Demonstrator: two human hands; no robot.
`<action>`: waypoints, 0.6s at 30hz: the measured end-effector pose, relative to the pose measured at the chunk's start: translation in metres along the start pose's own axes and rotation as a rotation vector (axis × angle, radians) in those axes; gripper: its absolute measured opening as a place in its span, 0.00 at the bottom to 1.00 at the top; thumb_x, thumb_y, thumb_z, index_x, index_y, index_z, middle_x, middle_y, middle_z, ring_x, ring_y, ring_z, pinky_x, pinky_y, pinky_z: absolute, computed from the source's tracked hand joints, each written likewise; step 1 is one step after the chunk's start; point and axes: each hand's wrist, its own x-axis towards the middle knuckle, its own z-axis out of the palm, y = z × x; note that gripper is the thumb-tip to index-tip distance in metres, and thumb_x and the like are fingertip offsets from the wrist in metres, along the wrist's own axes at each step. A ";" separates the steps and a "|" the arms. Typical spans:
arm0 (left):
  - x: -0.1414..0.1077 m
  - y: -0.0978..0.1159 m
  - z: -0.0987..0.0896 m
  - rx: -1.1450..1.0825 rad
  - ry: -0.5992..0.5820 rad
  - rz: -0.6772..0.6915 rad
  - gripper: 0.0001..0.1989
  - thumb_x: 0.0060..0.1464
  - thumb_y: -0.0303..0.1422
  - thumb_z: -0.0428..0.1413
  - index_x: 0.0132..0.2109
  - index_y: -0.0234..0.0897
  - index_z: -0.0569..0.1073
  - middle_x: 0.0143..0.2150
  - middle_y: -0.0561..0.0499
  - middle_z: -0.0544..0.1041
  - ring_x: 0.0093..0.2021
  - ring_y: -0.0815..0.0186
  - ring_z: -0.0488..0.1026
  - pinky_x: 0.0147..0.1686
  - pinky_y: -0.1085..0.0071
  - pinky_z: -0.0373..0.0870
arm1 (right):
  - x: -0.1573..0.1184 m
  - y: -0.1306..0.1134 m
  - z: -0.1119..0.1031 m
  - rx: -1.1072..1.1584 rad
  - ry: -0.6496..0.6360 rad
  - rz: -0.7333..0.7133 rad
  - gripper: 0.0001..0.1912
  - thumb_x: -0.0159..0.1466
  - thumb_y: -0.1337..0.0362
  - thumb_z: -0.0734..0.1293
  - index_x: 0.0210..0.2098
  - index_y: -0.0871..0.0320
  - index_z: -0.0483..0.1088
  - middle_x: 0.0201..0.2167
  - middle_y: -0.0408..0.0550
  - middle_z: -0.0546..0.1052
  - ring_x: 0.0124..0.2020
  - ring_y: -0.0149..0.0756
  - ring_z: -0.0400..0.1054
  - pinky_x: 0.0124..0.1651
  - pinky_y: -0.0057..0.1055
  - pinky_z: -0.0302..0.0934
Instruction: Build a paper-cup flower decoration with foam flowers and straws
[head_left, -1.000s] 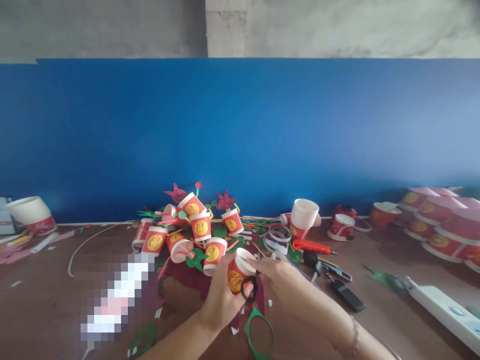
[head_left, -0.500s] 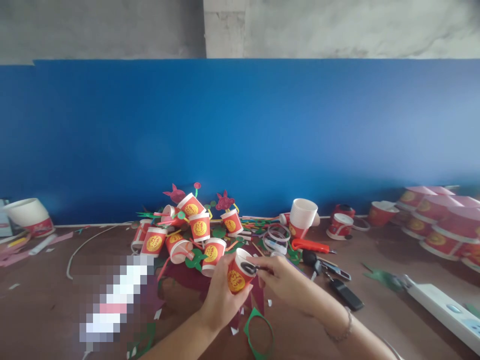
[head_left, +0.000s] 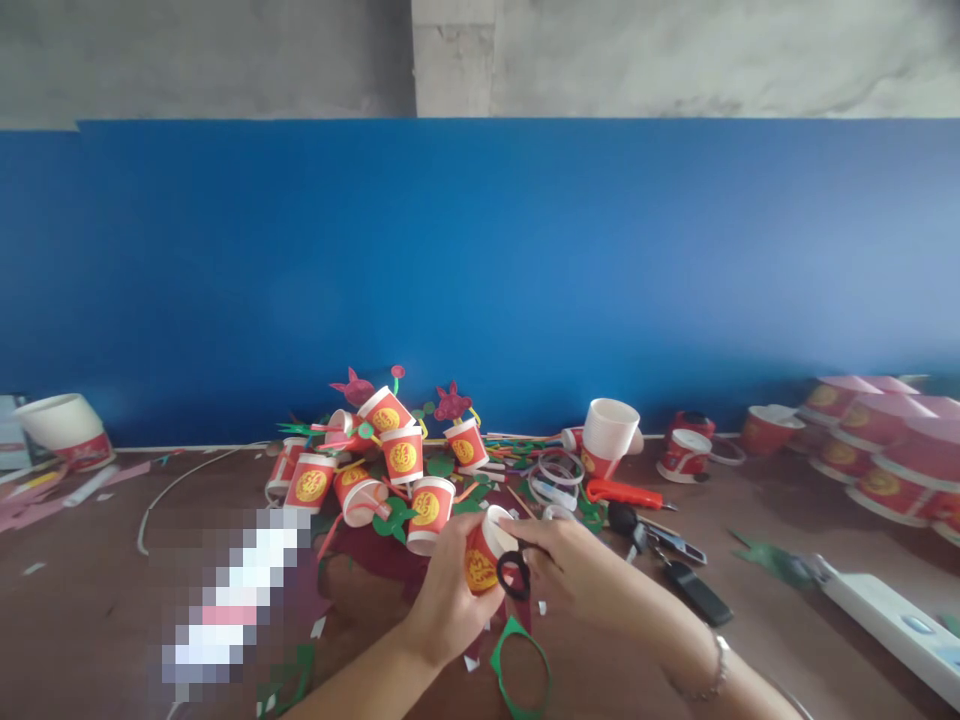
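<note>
My left hand (head_left: 448,605) is wrapped round a red and white paper cup (head_left: 480,562) with a yellow emblem, tilted so its open mouth faces up and to the right. My right hand (head_left: 564,558) grips black-handled scissors (head_left: 514,595) at the cup's right side. One ring of the handle hangs below my fingers; the blades are hidden. My right fingertips are at the cup's rim. Just behind my left hand stands another red cup (head_left: 426,510). A green paper ring (head_left: 497,655) lies on the table in front of my hands.
Decorated cups (head_left: 401,455) are heaped behind my hands. To the right are stacked white cups (head_left: 611,428), an orange-red cutter (head_left: 626,492), keys with a black fob (head_left: 696,592) and a white power strip (head_left: 885,615). A blue panel (head_left: 480,280) backs the brown table (head_left: 90,600).
My right hand has turned the scissors; the ring handle has swung down and now shows as a round loop. The cup has shifted slightly right and down in my left hand.
</note>
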 end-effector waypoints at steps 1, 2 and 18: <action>0.000 0.000 0.000 0.023 0.001 0.023 0.27 0.49 0.25 0.57 0.56 0.39 0.60 0.49 0.42 0.69 0.51 0.55 0.69 0.50 0.56 0.66 | -0.001 0.001 -0.001 0.057 -0.007 -0.002 0.20 0.59 0.74 0.54 0.45 0.58 0.72 0.25 0.43 0.74 0.24 0.29 0.64 0.28 0.24 0.56; 0.001 0.000 -0.001 0.047 0.003 0.046 0.26 0.49 0.25 0.57 0.55 0.39 0.61 0.49 0.42 0.69 0.51 0.55 0.68 0.50 0.57 0.66 | -0.003 0.001 -0.002 0.097 -0.012 0.002 0.20 0.60 0.74 0.53 0.44 0.59 0.72 0.23 0.42 0.74 0.23 0.28 0.63 0.27 0.24 0.55; -0.002 -0.004 0.001 -0.104 0.287 -0.114 0.30 0.50 0.29 0.55 0.59 0.36 0.55 0.52 0.41 0.66 0.54 0.56 0.66 0.53 0.60 0.63 | 0.007 0.046 0.014 -0.164 -0.040 0.075 0.24 0.56 0.74 0.58 0.48 0.55 0.72 0.42 0.50 0.78 0.41 0.39 0.72 0.42 0.30 0.60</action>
